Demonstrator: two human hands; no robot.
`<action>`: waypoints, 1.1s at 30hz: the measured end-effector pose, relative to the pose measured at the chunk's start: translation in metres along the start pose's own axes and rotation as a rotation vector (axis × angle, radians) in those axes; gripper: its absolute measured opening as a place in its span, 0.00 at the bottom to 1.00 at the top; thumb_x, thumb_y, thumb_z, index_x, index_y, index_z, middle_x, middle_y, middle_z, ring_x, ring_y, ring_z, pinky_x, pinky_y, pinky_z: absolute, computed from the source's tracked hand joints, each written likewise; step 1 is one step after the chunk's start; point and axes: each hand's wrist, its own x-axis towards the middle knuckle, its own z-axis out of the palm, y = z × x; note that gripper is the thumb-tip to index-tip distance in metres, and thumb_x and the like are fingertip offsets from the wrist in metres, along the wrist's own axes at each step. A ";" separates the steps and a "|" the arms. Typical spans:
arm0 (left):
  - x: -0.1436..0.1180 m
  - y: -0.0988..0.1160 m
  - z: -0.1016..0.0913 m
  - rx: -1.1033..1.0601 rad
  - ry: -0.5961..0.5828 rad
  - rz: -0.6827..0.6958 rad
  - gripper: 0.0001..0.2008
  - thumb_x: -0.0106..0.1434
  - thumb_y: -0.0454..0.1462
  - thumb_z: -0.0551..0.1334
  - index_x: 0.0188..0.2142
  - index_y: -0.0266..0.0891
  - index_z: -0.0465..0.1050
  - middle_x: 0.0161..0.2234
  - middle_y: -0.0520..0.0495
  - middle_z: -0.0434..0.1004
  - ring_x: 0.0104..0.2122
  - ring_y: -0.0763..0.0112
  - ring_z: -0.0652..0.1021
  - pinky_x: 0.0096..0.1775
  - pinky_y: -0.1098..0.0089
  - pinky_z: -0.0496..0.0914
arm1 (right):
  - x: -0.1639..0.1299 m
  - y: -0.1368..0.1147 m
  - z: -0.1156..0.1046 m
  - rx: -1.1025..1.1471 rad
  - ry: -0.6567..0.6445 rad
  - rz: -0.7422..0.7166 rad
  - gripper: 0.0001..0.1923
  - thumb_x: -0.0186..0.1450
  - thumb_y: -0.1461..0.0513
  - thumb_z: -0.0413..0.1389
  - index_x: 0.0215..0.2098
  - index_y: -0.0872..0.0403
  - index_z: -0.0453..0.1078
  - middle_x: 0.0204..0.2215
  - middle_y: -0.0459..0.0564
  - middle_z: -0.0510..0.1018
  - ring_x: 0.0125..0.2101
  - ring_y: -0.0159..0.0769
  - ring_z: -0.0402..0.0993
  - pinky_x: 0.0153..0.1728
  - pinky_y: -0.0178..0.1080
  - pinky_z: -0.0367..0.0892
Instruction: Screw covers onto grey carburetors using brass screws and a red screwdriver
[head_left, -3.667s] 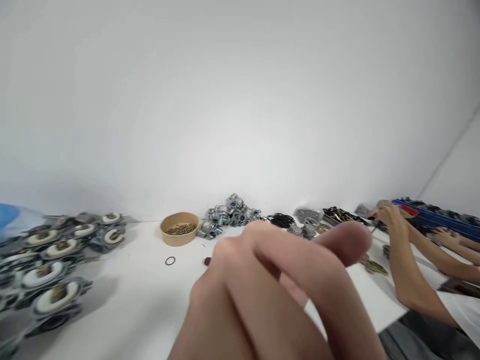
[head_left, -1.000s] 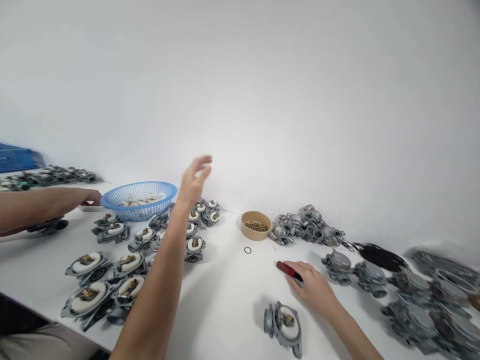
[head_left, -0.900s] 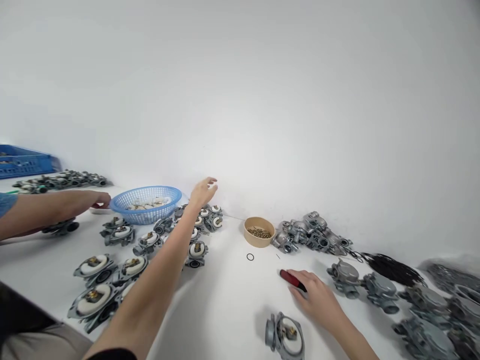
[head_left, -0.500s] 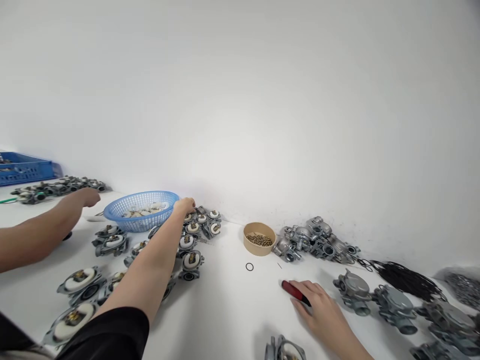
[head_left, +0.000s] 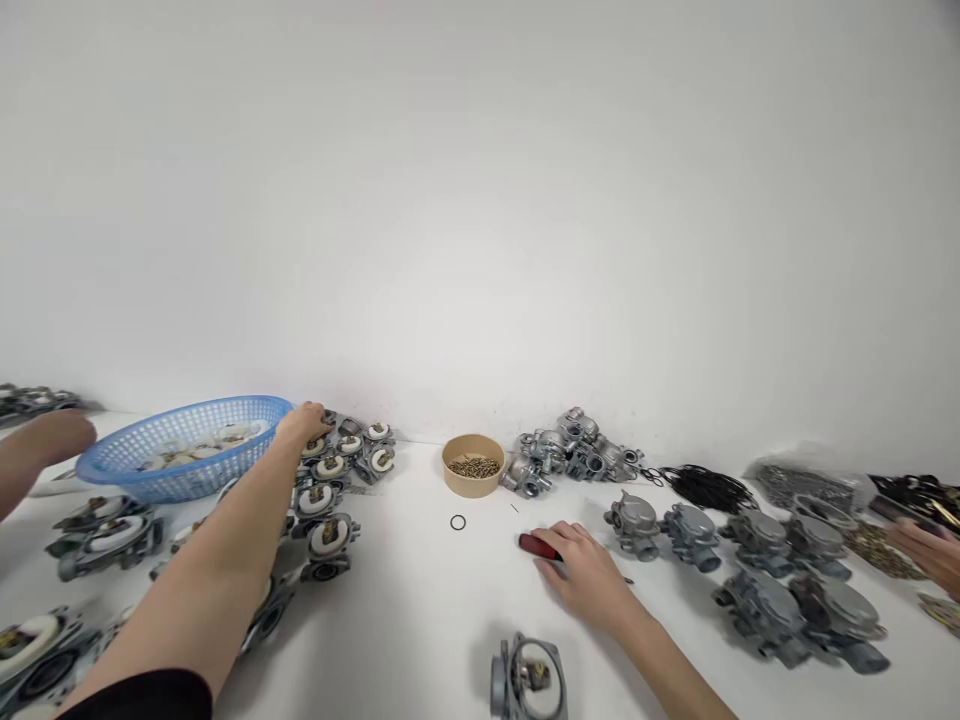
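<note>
My left hand (head_left: 302, 422) is stretched far out to the right rim of a blue mesh basket (head_left: 180, 445) and touches or grips that rim; its fingers curl down among grey carburetor bodies with white floats (head_left: 330, 470). My right hand (head_left: 589, 575) lies flat on the white table (head_left: 420, 610), covering a red-handled screwdriver (head_left: 537, 546) whose handle sticks out to the left. A single carburetor body (head_left: 527, 678) sits on the table just in front of me, below my right hand. A small black O-ring (head_left: 457, 522) lies between my two hands.
A tan bowl of brass screws (head_left: 472, 464) stands by the wall, with a heap of grey castings (head_left: 570, 455) beside it. More carburetor bodies (head_left: 780, 590) and black rings (head_left: 705, 487) fill the right. Other people's hands show at the far left (head_left: 45, 440) and far right (head_left: 926, 548).
My left hand came down from the air onto the basket's rim. My right hand stayed on the screwdriver. The view swung to the right, and a hand appeared at the far right.
</note>
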 end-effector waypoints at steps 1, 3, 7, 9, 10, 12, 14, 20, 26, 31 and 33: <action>-0.002 0.005 -0.006 0.013 0.003 -0.041 0.15 0.72 0.42 0.66 0.53 0.36 0.75 0.53 0.41 0.78 0.50 0.58 0.80 0.51 0.52 0.77 | 0.000 0.000 0.000 -0.002 0.001 -0.001 0.20 0.70 0.59 0.52 0.58 0.44 0.75 0.48 0.53 0.81 0.50 0.52 0.76 0.48 0.49 0.71; -0.006 0.018 -0.020 0.018 0.035 -0.094 0.14 0.68 0.41 0.69 0.48 0.35 0.77 0.53 0.39 0.78 0.53 0.53 0.79 0.53 0.51 0.75 | -0.001 0.001 0.000 -0.007 0.009 -0.008 0.21 0.70 0.60 0.53 0.59 0.45 0.74 0.49 0.53 0.81 0.51 0.52 0.76 0.49 0.50 0.71; -0.023 0.062 -0.051 -0.096 0.143 -0.061 0.16 0.57 0.42 0.73 0.41 0.34 0.81 0.57 0.34 0.77 0.58 0.38 0.75 0.56 0.52 0.73 | -0.004 0.006 -0.003 0.049 0.074 -0.037 0.22 0.71 0.61 0.52 0.62 0.50 0.72 0.55 0.57 0.78 0.52 0.51 0.77 0.50 0.49 0.74; -0.045 0.096 -0.056 -0.202 0.164 -0.006 0.19 0.60 0.46 0.71 0.45 0.35 0.81 0.56 0.35 0.79 0.58 0.41 0.76 0.56 0.53 0.73 | -0.006 0.009 -0.007 0.113 0.156 -0.076 0.22 0.73 0.60 0.50 0.63 0.50 0.70 0.58 0.58 0.76 0.53 0.49 0.77 0.50 0.49 0.75; -0.060 0.115 -0.053 -0.267 0.152 0.030 0.21 0.62 0.48 0.69 0.48 0.36 0.80 0.54 0.37 0.80 0.55 0.46 0.78 0.54 0.54 0.75 | -0.007 0.010 -0.010 0.149 0.210 -0.103 0.21 0.74 0.59 0.50 0.63 0.49 0.70 0.59 0.58 0.75 0.53 0.49 0.78 0.51 0.49 0.76; -0.102 0.159 -0.040 -0.409 0.085 0.110 0.25 0.66 0.55 0.64 0.51 0.38 0.78 0.52 0.40 0.83 0.47 0.55 0.82 0.46 0.60 0.78 | -0.011 0.011 -0.016 0.226 0.328 -0.164 0.21 0.76 0.57 0.50 0.64 0.47 0.68 0.59 0.57 0.75 0.53 0.48 0.78 0.52 0.50 0.76; -0.154 0.203 -0.017 -0.573 -0.023 0.208 0.27 0.67 0.58 0.61 0.51 0.40 0.77 0.48 0.44 0.85 0.43 0.61 0.83 0.42 0.65 0.80 | -0.015 0.009 -0.022 0.296 0.431 -0.234 0.23 0.76 0.56 0.52 0.68 0.44 0.64 0.60 0.56 0.74 0.53 0.47 0.78 0.51 0.50 0.77; -0.266 0.282 0.045 -1.350 -0.593 0.433 0.22 0.62 0.51 0.72 0.43 0.35 0.78 0.33 0.44 0.80 0.32 0.66 0.80 0.32 0.70 0.73 | -0.028 -0.006 -0.031 0.372 0.680 -0.427 0.42 0.71 0.57 0.62 0.76 0.42 0.47 0.68 0.59 0.65 0.65 0.52 0.68 0.51 0.49 0.81; -0.266 0.253 0.062 -1.256 -0.703 0.496 0.22 0.67 0.53 0.67 0.47 0.36 0.77 0.36 0.44 0.77 0.33 0.67 0.76 0.31 0.70 0.71 | -0.032 -0.012 -0.031 0.251 0.660 -0.535 0.32 0.69 0.62 0.62 0.69 0.46 0.61 0.59 0.58 0.75 0.58 0.48 0.76 0.54 0.48 0.79; -0.260 0.223 0.050 -0.716 -0.739 0.751 0.32 0.54 0.53 0.76 0.54 0.48 0.72 0.53 0.44 0.76 0.43 0.63 0.76 0.38 0.68 0.73 | -0.032 -0.010 -0.043 0.375 0.695 -0.298 0.31 0.66 0.58 0.64 0.66 0.50 0.65 0.60 0.61 0.74 0.49 0.48 0.80 0.32 0.40 0.83; -0.264 0.222 0.049 -0.623 -0.864 0.811 0.39 0.47 0.54 0.79 0.56 0.50 0.72 0.55 0.45 0.76 0.46 0.58 0.78 0.40 0.66 0.74 | -0.033 -0.006 -0.050 0.407 0.660 -0.202 0.32 0.65 0.56 0.65 0.66 0.50 0.65 0.56 0.60 0.77 0.37 0.42 0.81 0.28 0.39 0.81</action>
